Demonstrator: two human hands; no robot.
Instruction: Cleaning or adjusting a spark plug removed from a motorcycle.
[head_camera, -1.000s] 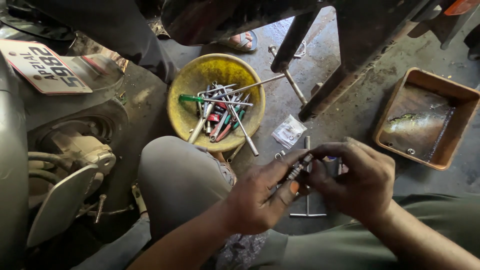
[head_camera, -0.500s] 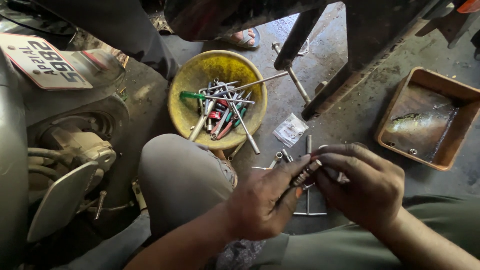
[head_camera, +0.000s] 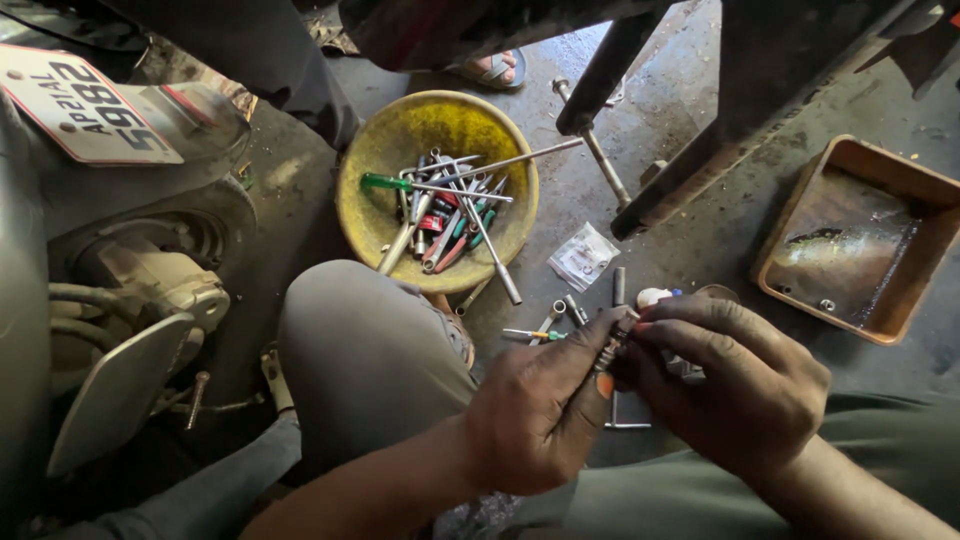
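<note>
Both the left hand (head_camera: 545, 415) and right hand (head_camera: 730, 385) pinch a small greasy part (head_camera: 610, 350) just right of the knee (head_camera: 365, 345); it could slip onto the floor (head_camera: 680, 230).

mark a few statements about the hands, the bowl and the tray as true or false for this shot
1. Both hands pinch one small ribbed metal part between them. True: the left hand and the right hand meet on it.
2. The yellow bowl is empty. False: it holds a heap of tools, among them a green-handled screwdriver.
3. The brown tray lies to the right of the hands. True.
4. The small clear plastic bag lies inside the tray. False: it lies on the concrete floor beside the bowl.
5. The left hand holds a hammer. False: its fingers are only on the small part.
</note>
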